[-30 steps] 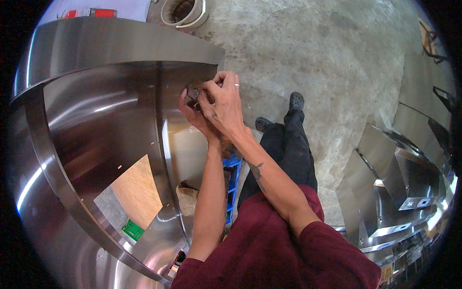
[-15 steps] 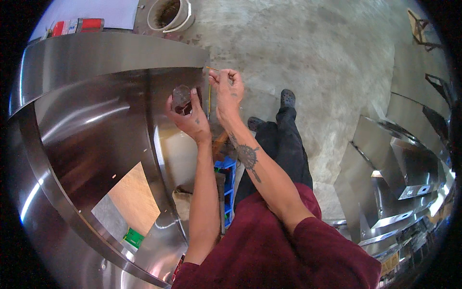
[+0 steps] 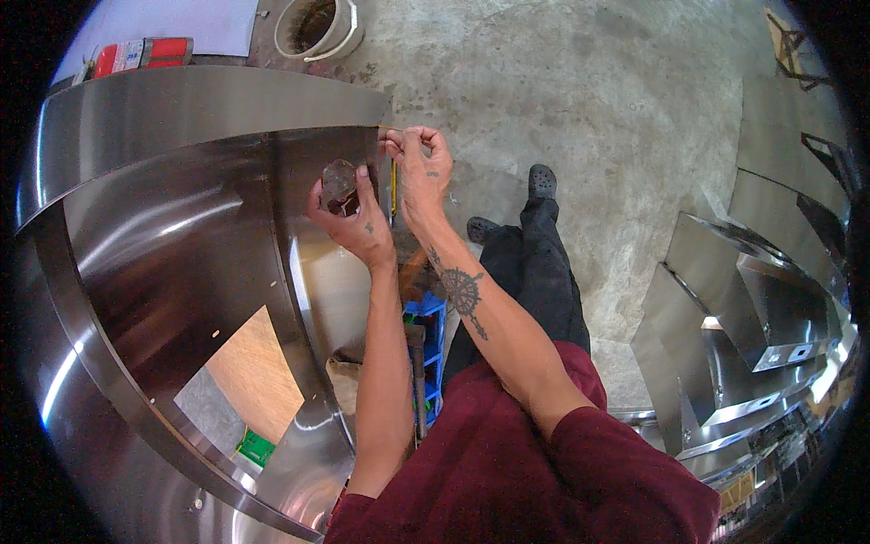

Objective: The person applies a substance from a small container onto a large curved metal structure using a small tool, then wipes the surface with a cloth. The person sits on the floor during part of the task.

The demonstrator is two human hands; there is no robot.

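My left hand [image 3: 362, 231] is wrapped round a small clear container [image 3: 340, 179] with something dark at its bottom. It is over the inside of a large brushed steel housing [image 3: 227, 102], close to its far right corner. To the right of it, my right hand [image 3: 424, 168] pinches a thin yellowish stick [image 3: 388, 127]. The stick's far end is at the corner of the steel rim; whether it touches the metal I cannot tell. A narrow yellow strip [image 3: 393, 189] runs upright between my two hands.
A white bucket [image 3: 349, 41] stands on the concrete floor beyond the housing. Red canisters [image 3: 163, 52] lie at the far left. Beside my left forearm are blue bins [image 3: 430, 344]. Bent steel parts [image 3: 770, 313] line the right side. The housing has a square opening [image 3: 263, 372].
My right hand has shifted slightly left, bringing the stick nearer the rim's corner. My left hand, with the container, has moved a little left.
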